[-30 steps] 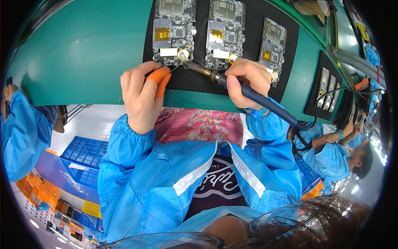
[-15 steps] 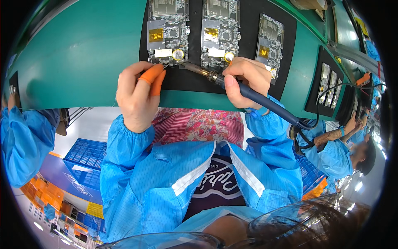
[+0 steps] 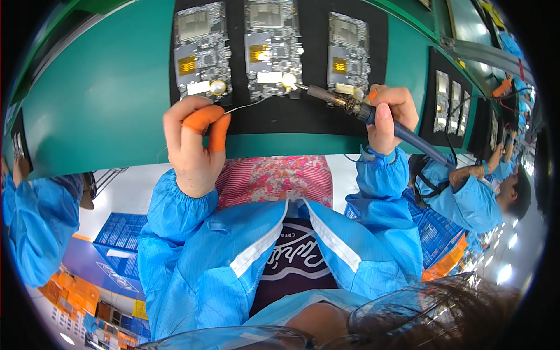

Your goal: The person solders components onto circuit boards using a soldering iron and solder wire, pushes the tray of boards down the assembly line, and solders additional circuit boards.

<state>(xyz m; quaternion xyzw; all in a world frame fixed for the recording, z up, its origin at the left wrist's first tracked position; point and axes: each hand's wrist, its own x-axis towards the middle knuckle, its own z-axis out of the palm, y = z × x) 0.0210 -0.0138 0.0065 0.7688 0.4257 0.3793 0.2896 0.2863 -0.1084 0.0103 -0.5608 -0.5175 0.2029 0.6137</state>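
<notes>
My left hand (image 3: 195, 146), with orange finger cots, pinches a thin strand of solder wire (image 3: 247, 105). The wire's free end reaches toward the lower edge of the middle circuit board (image 3: 274, 51). In my right hand (image 3: 392, 119) is a soldering iron (image 3: 329, 97) with a dark blue handle. Its tip points left, at or just beside the round coin cell (image 3: 289, 80) at that board's lower right; contact is unclear. A similar left circuit board (image 3: 205, 52) and right circuit board (image 3: 350, 53) lie on either side. All three rest on a black mat (image 3: 280, 119).
The mat lies on a green worktop (image 3: 99, 99). Further right, another mat holds several boards (image 3: 441, 99), with the iron's cable running past. Co-workers in blue smocks sit at left (image 3: 38, 216) and right (image 3: 466, 201). Blue crates (image 3: 119, 230) stand behind at left.
The iron's tip has moved right, from the left board to the middle board. More solder wire now shows beyond my left fingers. The boards appear further left and lower in view.
</notes>
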